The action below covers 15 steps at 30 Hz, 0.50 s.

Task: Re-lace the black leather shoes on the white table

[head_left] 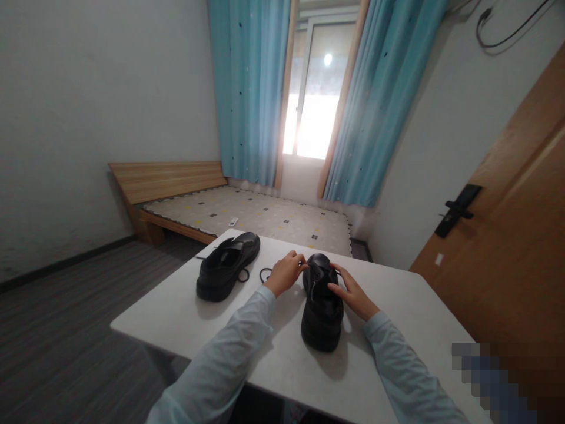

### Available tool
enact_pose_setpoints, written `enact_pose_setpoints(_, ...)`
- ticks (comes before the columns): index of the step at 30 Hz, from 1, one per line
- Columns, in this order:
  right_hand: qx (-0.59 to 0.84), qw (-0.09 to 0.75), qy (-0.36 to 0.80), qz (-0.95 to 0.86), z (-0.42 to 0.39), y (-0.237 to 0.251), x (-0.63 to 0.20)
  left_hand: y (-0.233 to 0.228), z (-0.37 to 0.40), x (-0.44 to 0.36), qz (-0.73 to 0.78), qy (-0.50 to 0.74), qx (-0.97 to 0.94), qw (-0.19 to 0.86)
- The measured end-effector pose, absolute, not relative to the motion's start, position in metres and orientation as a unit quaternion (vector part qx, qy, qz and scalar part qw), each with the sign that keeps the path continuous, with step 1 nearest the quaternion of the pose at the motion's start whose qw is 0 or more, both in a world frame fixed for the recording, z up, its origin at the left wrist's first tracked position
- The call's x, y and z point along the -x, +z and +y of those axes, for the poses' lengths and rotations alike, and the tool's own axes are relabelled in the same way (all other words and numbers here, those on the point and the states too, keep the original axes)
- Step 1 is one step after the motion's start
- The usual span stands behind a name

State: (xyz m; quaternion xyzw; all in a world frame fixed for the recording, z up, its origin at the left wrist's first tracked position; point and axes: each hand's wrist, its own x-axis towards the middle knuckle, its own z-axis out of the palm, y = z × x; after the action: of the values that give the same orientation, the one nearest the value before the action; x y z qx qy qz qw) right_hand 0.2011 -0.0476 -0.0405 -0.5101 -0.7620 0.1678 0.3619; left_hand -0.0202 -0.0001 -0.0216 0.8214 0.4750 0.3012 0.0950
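Observation:
Two black shoes stand on a white table (176,318). The nearer shoe (322,309) points away from me in the middle of the table. My left hand (286,272) pinches a black lace (266,274) at this shoe's left side, fingers closed on it near the eyelets. My right hand (353,292) rests against the shoe's right side, fingers touching the upper by the tongue. The second shoe (227,265) sits further left, unlaced, with a loop of black lace lying beside it.
A low wooden bed (247,215) with a patterned mattress stands beyond the table, a small remote on it. Blue curtains (249,88) frame a bright window. A wooden door (516,235) with a black handle is at the right. Grey floor lies to the left.

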Motion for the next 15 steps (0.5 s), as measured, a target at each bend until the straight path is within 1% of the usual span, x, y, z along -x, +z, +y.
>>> enact_pose_setpoints(7, 0.515, 0.367, 0.171, -0.755, -0.046, -0.044, -0.203, -0.017, 0.008, 0.023, 0.458, 0.403, -0.777, 0.155)
enact_pose_setpoints(15, 0.522, 0.363, 0.188, -0.749, -0.048, -0.041, -0.202, -0.012, 0.014, 0.028, 0.502, 0.506, -0.671, 0.204)
